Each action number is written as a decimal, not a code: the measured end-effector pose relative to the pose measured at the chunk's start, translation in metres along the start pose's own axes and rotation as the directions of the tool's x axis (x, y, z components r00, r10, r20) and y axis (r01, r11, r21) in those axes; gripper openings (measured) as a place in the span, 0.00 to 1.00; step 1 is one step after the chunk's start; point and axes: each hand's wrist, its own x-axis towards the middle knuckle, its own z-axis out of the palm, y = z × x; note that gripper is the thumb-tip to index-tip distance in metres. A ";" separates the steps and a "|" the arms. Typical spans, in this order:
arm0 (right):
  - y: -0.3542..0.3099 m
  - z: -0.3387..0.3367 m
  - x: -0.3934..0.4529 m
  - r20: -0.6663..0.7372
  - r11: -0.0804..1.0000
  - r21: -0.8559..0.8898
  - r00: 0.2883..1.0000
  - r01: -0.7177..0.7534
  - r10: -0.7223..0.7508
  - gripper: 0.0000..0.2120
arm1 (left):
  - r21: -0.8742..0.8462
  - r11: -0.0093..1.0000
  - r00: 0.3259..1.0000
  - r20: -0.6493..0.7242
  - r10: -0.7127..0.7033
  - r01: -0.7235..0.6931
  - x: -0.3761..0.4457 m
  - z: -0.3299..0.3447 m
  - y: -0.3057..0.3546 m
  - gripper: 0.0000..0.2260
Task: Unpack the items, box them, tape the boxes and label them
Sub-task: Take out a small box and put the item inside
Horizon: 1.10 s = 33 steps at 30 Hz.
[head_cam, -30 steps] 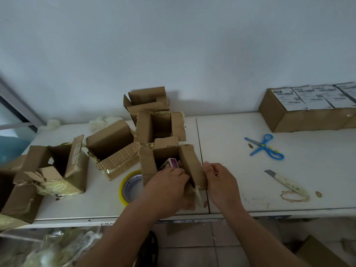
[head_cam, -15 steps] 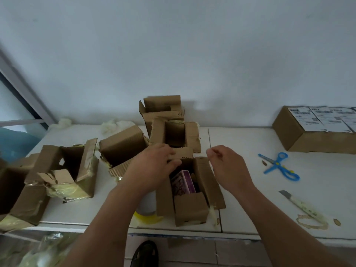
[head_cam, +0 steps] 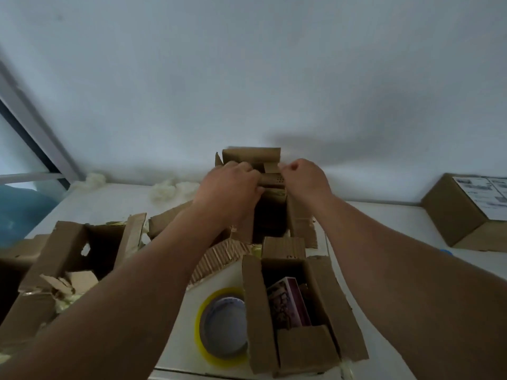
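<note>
Nearest the camera, well short of the grip, an open cardboard box [head_cam: 299, 314] stands with its four flaps splayed outward, presumably left that way so it can be closed and taped later; a flat purple packet [head_cam: 288, 303] is seen standing on edge inside it. Just to the left of that box a roll of yellow tape [head_cam: 219, 327] lies flat on the white table [head_cam: 384, 242], its hollow core facing up, probably kept within reach for sealing. Further left and below the forearms, a torn box [head_cam: 79, 253] sits with ragged flaps, a hole in one wall and strips of yellowish old tape clinging to it, and a piece of exposed corrugated board [head_cam: 216, 261] shows its ribbed fluting. Both arms are stretched forward over all of this. At the grip, the left hand [head_cam: 227, 193] and the right hand [head_cam: 304, 179] are closed with curled fingers on the near top edge of the far box [head_cam: 263, 171], one at each end, which is judged a two-handed hold for drawing the box nearer or folding its flap; its rear flap stands upright against the wall. The cardboard is matte brown and creased. Beyond the left hand, pale wads of soft packing [head_cam: 167, 187] lie by the wall. Far to the right of the grip, a closed box bearing white printed labels [head_cam: 463, 209] rests, apparently finished.
</note>
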 end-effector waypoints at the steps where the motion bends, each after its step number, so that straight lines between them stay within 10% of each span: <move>1: -0.001 0.003 0.011 0.021 0.999 0.020 0.999 -0.043 0.042 0.21 | -0.004 1.000 1.000 -0.014 -0.007 0.007 0.006 0.001 -0.003 0.13; 15: -0.016 0.016 0.038 0.339 0.932 -0.261 0.881 -0.251 0.331 0.17 | -0.058 0.984 0.985 0.035 -0.167 0.169 0.011 0.009 -0.027 0.16; 33: 0.001 -0.097 -0.027 -0.080 0.944 0.118 0.944 -0.309 0.319 0.09 | -0.375 0.924 0.965 -0.207 -0.159 0.072 0.012 -0.043 0.048 0.12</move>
